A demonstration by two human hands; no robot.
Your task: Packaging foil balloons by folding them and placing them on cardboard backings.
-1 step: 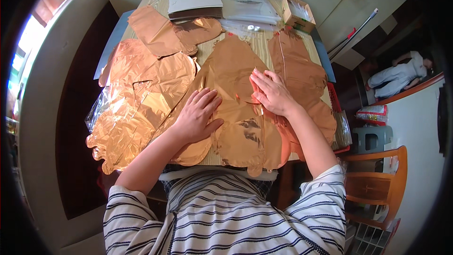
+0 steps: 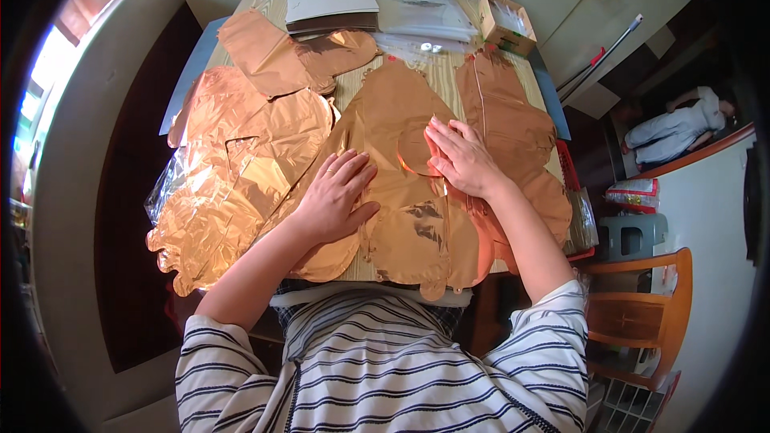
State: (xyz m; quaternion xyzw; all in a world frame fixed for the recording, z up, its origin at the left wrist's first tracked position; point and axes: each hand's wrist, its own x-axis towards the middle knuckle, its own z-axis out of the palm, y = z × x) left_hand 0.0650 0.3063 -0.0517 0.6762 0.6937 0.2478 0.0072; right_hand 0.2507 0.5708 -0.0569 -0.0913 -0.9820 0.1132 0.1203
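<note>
A flat, uninflated copper-gold foil balloon (image 2: 393,124) with a lobed outline lies on the table in front of me. My left hand (image 2: 337,195) rests palm down along its left side, fingers stretched out and thumb pointing right. On its right part lies my right hand (image 2: 464,159), flat with outstretched fingers, over a curved reddish line or fold in the foil. Neither hand grips anything. To the left spreads a crinkled, shiny pile of similar foil (image 2: 233,168). Another folded foil piece (image 2: 269,52) sits beyond it, and more foil (image 2: 509,116) lies to the right.
Along the table's far side are a white-topped stack (image 2: 331,0), clear plastic bags (image 2: 425,20) and an open cardboard box (image 2: 507,24). A wooden chair (image 2: 634,317) and a grey stool (image 2: 634,234) stand at right. Farther right, another person (image 2: 682,127) in light clothes is visible.
The curved reddish line in the foil beside my right fingertips shows longer and more rounded now. Both hands stay in the same places.
</note>
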